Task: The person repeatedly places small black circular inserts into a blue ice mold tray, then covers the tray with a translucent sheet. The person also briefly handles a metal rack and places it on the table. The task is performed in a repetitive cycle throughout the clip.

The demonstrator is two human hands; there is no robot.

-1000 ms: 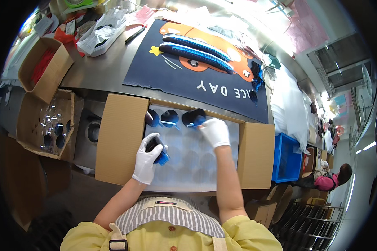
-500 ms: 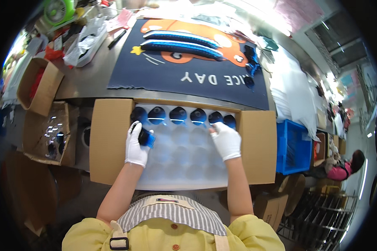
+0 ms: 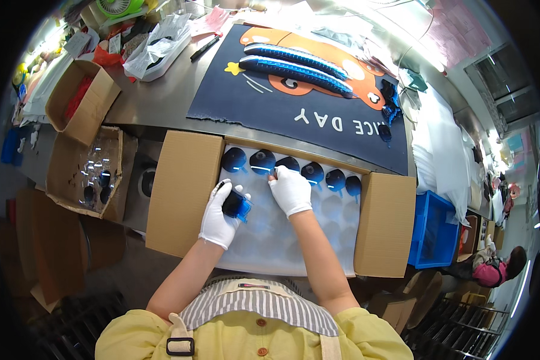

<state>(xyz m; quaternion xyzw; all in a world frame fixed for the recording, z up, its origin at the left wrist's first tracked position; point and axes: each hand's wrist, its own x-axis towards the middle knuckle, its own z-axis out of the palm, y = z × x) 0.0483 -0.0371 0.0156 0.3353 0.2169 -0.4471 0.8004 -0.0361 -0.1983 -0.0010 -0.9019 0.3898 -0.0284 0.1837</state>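
Observation:
A cardboard box (image 3: 186, 192) lies open before me, with a white pocketed tray (image 3: 282, 252) inside. Several dark round lenses (image 3: 262, 161) with blue tabs sit in the tray's back row. At the tray's left side, my left hand (image 3: 217, 219), in a white glove, is closed around a small stack of dark lenses (image 3: 234, 205), their blue tabs sticking out to the right. My right hand (image 3: 292, 192), also gloved, has its fingers drawn together at the front edge of the third lens (image 3: 288, 162) from the left, touching it. Its fingertips partly cover that lens.
Behind the box, a dark printed mat (image 3: 270, 111) carries two long rows of stacked lenses (image 3: 297, 75) and a loose pile (image 3: 390, 102). A blue crate (image 3: 432, 231) stands right of the box. Small cartons (image 3: 84, 105) stand at the left. A person (image 3: 491, 270) is at far right.
The view has shifted, so the box sits further right in it. My right hand has moved left along the back row, from the fifth lens to the third. My left hand still holds the stack.

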